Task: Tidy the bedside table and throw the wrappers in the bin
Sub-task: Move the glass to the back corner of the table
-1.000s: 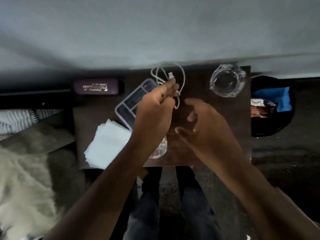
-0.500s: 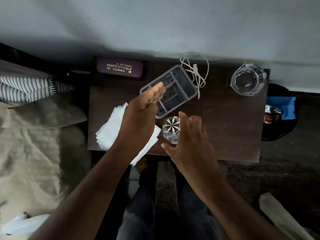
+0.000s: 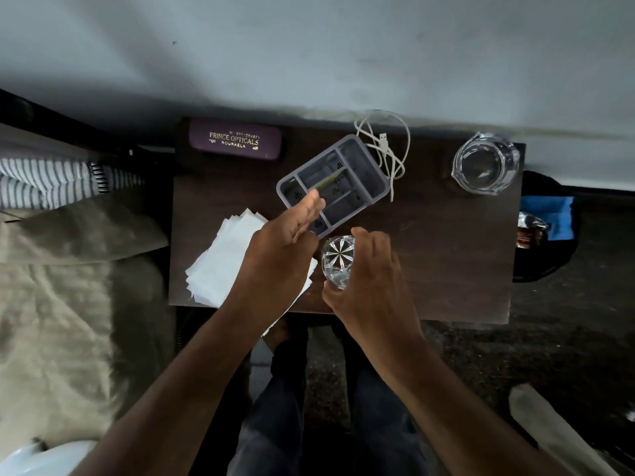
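A dark wooden bedside table (image 3: 446,262) stands against the wall. Near its front edge is a small cut-glass tumbler (image 3: 337,259), and my right hand (image 3: 371,286) wraps it, thumb at the near side and fingers over the far rim. My left hand (image 3: 285,249) hovers flat and open, holding nothing, over a stack of white napkins (image 3: 220,266), its fingertips at the grey compartment tray (image 3: 357,166). A white USB cable (image 3: 395,149) lies coiled behind the tray. Right of the table, a black bin (image 3: 546,262) holds a shiny wrapper (image 3: 529,228) and something blue.
A purple spectacle case (image 3: 235,140) lies at the back left and a large clear glass vessel (image 3: 486,163) at the back right corner. A bed with a beige blanket (image 3: 62,304) and striped cloth borders the left side. My legs stand below the table's front edge.
My left hand let go of the white cable, which now lies behind the tray, and drew back over the napkins. My right hand came in and closed around the tumbler.
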Demonstrator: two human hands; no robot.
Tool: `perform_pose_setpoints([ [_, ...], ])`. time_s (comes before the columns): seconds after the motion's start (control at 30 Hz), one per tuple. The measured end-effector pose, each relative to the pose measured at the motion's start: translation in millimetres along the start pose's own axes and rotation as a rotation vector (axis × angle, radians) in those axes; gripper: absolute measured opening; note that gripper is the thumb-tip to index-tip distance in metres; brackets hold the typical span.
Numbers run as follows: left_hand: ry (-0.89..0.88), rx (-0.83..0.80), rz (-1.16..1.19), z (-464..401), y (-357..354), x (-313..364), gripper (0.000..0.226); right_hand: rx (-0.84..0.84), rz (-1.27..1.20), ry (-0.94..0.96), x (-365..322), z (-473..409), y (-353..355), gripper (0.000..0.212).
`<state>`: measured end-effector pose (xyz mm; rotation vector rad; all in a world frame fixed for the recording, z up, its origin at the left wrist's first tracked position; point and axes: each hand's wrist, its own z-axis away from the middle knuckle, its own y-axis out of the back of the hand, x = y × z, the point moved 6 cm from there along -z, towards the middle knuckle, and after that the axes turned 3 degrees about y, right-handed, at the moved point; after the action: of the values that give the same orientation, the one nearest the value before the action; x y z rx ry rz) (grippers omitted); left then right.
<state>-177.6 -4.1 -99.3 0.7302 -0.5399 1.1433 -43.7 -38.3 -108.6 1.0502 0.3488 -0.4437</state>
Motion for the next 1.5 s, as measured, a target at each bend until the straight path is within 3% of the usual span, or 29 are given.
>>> perform_pose_setpoints([
  [0.43, -0.044, 0.000, 0.150, -2.9, -35.8, 18.9, 0.043, 0.114, -0.077, -0.041, 20.8, -8.5, 68.9, 0.077],
  [0.53, -0.104, -0.051, 0.118, -7.7, -53.8, 36.1, 0.041, 0.202, -0.065, -0.096, 45.7, -14.8, 100.1, 0.069],
  [0.8, -0.192, -0.122, 0.071, -35.4, -100.8, 70.4, 0.048, 0.377, -0.093, -0.180, 119.6, -44.9, 176.6, 0.072],
  [1.23, -0.108, -0.112, 0.076, -62.1, -150.0, 92.0, 0.052, 0.370, -0.100, -0.099, 171.5, -98.9, 197.6, 0.059],
  [1.5, -0.105, -0.040, 0.086, -68.4, -139.7, 89.3, 0.062, 0.278, -0.029, -0.138, 164.0, -112.9, 189.9, 0.068],
])
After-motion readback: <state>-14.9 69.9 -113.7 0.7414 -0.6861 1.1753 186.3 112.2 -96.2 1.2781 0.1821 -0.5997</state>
